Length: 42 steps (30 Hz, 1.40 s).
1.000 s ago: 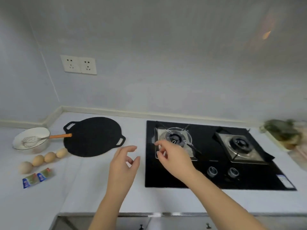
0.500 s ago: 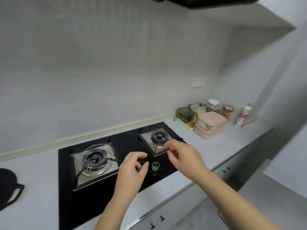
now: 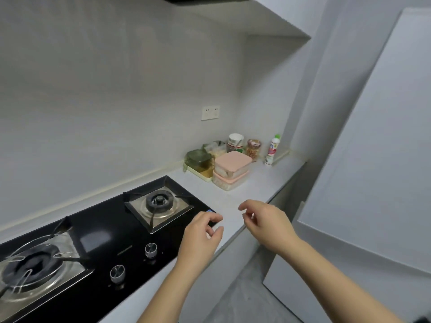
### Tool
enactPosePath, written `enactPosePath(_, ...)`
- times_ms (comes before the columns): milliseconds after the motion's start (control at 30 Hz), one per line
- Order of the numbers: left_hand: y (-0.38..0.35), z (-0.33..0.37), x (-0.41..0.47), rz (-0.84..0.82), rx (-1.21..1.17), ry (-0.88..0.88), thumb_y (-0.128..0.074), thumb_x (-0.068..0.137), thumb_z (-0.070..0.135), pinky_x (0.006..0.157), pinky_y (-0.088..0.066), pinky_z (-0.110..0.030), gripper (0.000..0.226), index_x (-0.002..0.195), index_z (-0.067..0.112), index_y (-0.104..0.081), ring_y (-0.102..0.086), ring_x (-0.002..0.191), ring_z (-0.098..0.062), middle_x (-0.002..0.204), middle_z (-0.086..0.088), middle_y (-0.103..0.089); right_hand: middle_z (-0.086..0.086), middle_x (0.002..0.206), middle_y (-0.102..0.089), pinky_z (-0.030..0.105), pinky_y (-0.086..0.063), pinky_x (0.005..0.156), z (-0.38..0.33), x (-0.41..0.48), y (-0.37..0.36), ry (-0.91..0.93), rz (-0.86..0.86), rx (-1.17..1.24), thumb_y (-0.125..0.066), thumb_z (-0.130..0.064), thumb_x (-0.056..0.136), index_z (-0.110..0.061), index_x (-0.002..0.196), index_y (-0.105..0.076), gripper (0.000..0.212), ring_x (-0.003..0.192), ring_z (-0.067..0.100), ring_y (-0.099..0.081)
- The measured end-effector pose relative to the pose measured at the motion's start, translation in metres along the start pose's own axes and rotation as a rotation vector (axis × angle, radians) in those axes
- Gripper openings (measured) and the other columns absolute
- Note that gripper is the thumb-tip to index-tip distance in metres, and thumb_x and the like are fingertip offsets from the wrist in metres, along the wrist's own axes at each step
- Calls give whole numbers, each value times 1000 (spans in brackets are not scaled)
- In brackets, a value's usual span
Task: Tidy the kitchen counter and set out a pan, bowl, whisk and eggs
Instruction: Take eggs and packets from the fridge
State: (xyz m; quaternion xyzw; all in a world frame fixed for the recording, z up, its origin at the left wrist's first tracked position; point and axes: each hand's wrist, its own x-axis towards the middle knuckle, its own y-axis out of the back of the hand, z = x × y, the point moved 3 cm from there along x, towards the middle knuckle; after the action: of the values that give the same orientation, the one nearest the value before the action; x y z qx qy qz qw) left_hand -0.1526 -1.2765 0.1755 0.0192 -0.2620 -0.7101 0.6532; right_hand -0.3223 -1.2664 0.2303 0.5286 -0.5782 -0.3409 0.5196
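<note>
Labels on the white bottle (image 3: 271,150) and jars (image 3: 253,149) are too blurred to read. Pale grey counter (image 3: 256,185) runs right of the black hob (image 3: 98,229); left hand (image 3: 200,236) and right hand (image 3: 268,222) hover above its front edge, apart, loosely curled, empty.

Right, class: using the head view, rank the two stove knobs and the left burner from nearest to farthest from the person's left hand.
1. Right knob, just left of the left hand.
2. Left knob, further left and closer to the camera.
3. Left burner, at the far left.
</note>
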Motion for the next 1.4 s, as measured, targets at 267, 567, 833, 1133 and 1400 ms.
enactPosePath(267,-130,14,16,-10,-27,64,-63,84,11,67,-42,-8,19,95,26,-65,-55,72,-7,98,14,-62,-11,102,-65,26,-41,66,143,5,25,21,-16,-143,-46,-24,93,-27,115,-60,26,90,13,-61)
enactPosePath(567,-237,56,73,-40,-46,35,-62,84,14,70,-41,-8,16,96,24,-65,-54,70,-10,99,12,-61,-5,110,-65,30,-43,70,242,56,74,144,-6,-324,-43,-21,94,-23,115,-59,26,99,21,-62)
enactPosePath(833,-314,57,180,-130,-107,76,-58,88,15,83,-46,-16,16,101,19,-65,-57,83,-6,104,4,-62,3,92,-65,54,-24,109,297,143,109,312,22,-805,-51,-11,83,-15,98,-65,21,97,28,-60)
enactPosePath(1133,-401,85,272,-307,-285,32,-52,97,31,107,-36,-28,44,138,16,-45,-46,127,-12,138,0,-49,0,48,-53,49,-23,101,350,207,141,375,51,-1209,-74,-22,65,-18,49,-66,19,58,24,-51)
enactPosePath(1400,-426,85,289,-235,-296,-38,-51,97,22,64,-34,-16,15,86,13,-50,-47,73,-6,79,3,-53,2,45,-46,38,-34,77,365,221,130,529,201,-1139,-68,-12,66,-17,44,-56,25,51,22,-41)
